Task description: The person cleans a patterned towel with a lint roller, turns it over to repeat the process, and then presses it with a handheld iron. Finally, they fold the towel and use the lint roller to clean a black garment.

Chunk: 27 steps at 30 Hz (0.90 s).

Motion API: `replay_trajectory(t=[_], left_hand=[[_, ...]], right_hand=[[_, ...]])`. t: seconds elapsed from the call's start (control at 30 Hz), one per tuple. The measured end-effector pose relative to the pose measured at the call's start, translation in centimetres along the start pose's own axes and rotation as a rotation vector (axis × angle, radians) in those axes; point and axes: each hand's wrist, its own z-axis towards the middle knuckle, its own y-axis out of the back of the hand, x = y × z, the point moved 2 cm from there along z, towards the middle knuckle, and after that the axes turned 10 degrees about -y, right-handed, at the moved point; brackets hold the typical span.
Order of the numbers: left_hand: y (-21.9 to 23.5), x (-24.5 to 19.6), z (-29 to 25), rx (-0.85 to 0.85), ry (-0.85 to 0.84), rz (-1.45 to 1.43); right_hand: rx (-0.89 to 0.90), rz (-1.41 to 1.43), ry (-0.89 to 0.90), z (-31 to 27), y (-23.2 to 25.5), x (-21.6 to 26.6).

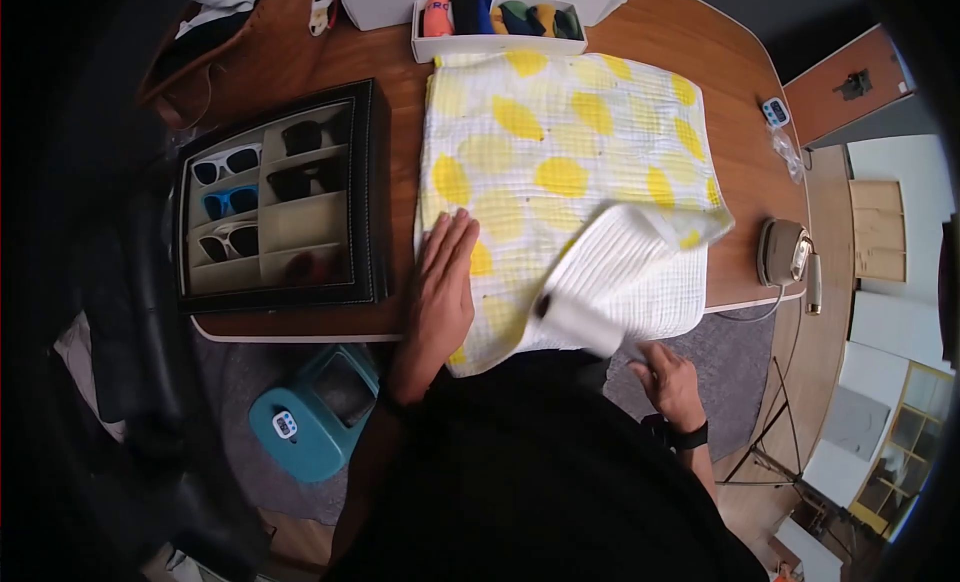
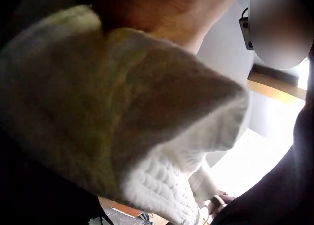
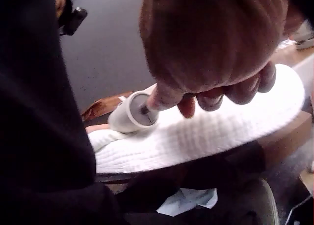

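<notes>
A white quilted cloth with yellow lemon prints [image 1: 560,177] lies over the front part of the table. My left hand [image 1: 446,294] rests flat on its left edge, fingers straight. In my right hand [image 1: 672,384], at the table's front edge, is the handle of a white lint roller [image 1: 588,327], blurred by motion. The roller lies against the cloth, and a fold of the cloth [image 1: 620,252] is pulled up beside it, its plain ribbed side showing. The right wrist view shows the roller's round end [image 3: 142,109] at the fingertips. Lifted cloth [image 2: 162,181] fills much of the left wrist view.
A black sunglasses case [image 1: 375,202] stands left of the cloth. Behind the cloth is a white box of rolled socks [image 1: 500,44]. A small steamer or iron [image 1: 782,252] with a cord sits at the right edge. A teal stool [image 1: 300,422] is below the table.
</notes>
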Motion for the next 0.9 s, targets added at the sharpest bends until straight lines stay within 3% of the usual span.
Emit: replay_trajectory(t=[0.03,0.17,0.23,0.3,0.33,0.43,0.47,0.53,0.63,0.7,0.77,0.8,0.9], left_hand=[[0.2,0.2,-0.2,0.002,-0.003,0.007],[0.1,-0.2,-0.1,0.029,-0.036,0.105],[0.0,0.0,-0.1,0.012,-0.043,0.104],[-0.6,0.6,-0.7,-0.137,-0.067,0.024],[-0.4,0.3,-0.8,-0.143,-0.045,0.028],[-0.3,0.6,-1.2,-0.155,-0.054,0.031],[-0.3,0.5,-1.1,-0.141,-0.044,0.039],[-0.2,0.4,-1.0,-0.111,-0.014,0.057],[-0.2,0.1,-1.0,-0.067,-0.018,0.134],[-0.1,0.0,-0.8,-0.047,-0.021,0.142],[0.0,-0.2,-0.7,-0.025,-0.026,0.159],[0.2,-0.3,-0.6,-0.007,-0.024,0.163],[0.4,-0.3,-0.5,0.021,-0.017,0.166]], right_hand=[[0.045,0.006,0.145,0.6,0.3,1.2],[-0.003,0.022,0.171,1.9,0.5,2.1],[-0.187,0.074,-0.11,3.7,-0.6,2.6],[-0.102,-0.089,-0.186,5.2,-1.5,3.3],[-0.092,-0.065,-0.075,5.2,-2.3,3.1],[0.211,0.107,0.281,4.7,-1.4,3.3],[0.199,0.098,0.267,4.4,-0.9,2.4],[0.09,0.054,0.205,3.7,0.5,-0.1],[-0.021,0.039,-0.348,4.2,3.1,-6.4],[-0.416,-0.153,-0.425,4.8,3.5,-7.4],[-0.481,-0.061,-0.401,5.1,2.6,-6.1],[-0.243,-0.063,-0.398,4.5,2.2,-4.8],[-0.09,-0.039,0.146,3.8,1.1,-2.7]])
